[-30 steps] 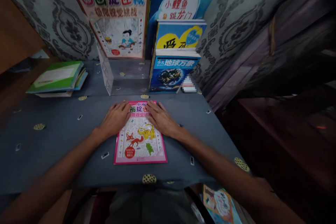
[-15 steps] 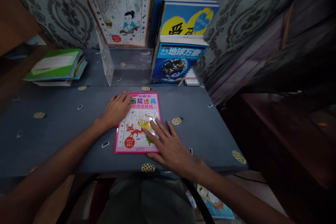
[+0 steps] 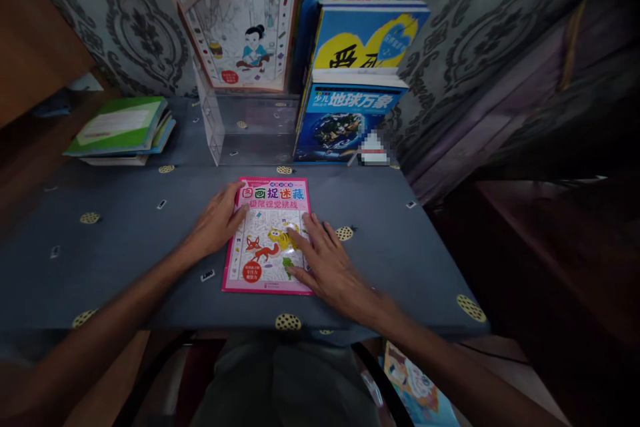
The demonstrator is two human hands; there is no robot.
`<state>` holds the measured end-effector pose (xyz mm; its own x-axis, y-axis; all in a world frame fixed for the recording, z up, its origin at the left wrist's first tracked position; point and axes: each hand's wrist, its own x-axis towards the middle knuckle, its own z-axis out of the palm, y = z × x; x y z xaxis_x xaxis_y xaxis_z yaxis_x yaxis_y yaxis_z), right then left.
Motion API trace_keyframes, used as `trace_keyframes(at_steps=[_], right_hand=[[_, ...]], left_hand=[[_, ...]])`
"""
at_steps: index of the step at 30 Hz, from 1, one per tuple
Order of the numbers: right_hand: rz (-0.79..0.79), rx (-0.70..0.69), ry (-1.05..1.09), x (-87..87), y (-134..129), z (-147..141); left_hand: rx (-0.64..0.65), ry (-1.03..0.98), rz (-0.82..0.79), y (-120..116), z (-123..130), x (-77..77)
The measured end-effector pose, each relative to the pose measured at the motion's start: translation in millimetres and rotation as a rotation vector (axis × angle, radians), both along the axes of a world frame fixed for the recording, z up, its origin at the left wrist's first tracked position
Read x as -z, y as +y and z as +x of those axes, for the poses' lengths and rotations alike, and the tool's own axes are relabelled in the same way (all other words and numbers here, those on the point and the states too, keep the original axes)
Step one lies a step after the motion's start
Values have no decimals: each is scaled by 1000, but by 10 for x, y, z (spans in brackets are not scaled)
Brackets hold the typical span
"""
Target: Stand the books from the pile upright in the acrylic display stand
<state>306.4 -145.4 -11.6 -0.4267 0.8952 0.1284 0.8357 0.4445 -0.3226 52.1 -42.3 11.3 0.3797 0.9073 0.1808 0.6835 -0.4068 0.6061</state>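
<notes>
A pink-bordered children's picture book (image 3: 275, 213) lies closed on the cloth-covered table, its cover showing a red fox and a yellow tiger. My left hand (image 3: 215, 219) rests at the book's upper left edge, thumb over the cover and fingers stretched along the side. On the right edge lies my right hand (image 3: 333, 267), fingers apart; its thumb and one finger reach over the cover beside the tiger, the others lie along the edge. Both hands are open and touch the book without lifting it.
Behind the book stands a clear plastic rack (image 3: 213, 127) with a large picture book (image 3: 245, 33) upright in its left part. Several blue books (image 3: 345, 123) fill the right part. A stack of green books (image 3: 117, 127) is at the back left. Another book (image 3: 420, 387) lies below the table's front edge.
My left hand has drawn back from the title, uncovering its first character, and its thumb is now apart from the fingers. My right hand has shifted slightly toward the right edge. The view moved a little.
</notes>
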Motion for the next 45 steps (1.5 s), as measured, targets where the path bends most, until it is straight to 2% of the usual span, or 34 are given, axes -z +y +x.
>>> trace_keyframes(at_steps=[4, 9, 12, 15, 20, 23, 28, 32, 35, 37, 41, 45], right_hand=[[-3, -11, 18, 14, 19, -17], [-30, -39, 28, -14, 147, 36], [-52, -52, 13, -83, 217, -4], [-22, -16, -27, -171, 169, -182], [-7, -198, 13, -232, -30, -551], [-35, -236, 22, -212, -51, -578], [-37, -238, 52, -99, -38, -281], [-19, -131, 107, 21, -51, 50], [-45, -43, 182, 20, 7, 204], [-85, 25, 325, -20, 95, 215], [-234, 164, 836, -97, 333, 77], [-353, 189, 1142, -201, 569, -41]], left_hand=[[-16, -393, -231, 86, 3, 21], [-224, -867, -544, 177, -21, 39], [-206, -984, -769, 168, -11, 13], [-175, -1038, -857, 152, 15, -23], [-202, -1079, -864, 166, 32, -41], [-205, -1095, -857, 170, 22, -26], [-187, -1101, -869, 164, -14, -5], [-194, -1112, -861, 174, -55, -16], [-165, -1115, -834, 175, -69, -41], [-135, -1123, -813, 164, -56, -70], [-121, -1155, -747, 130, 6, -165], [-191, -1216, -606, 148, 67, -321]])
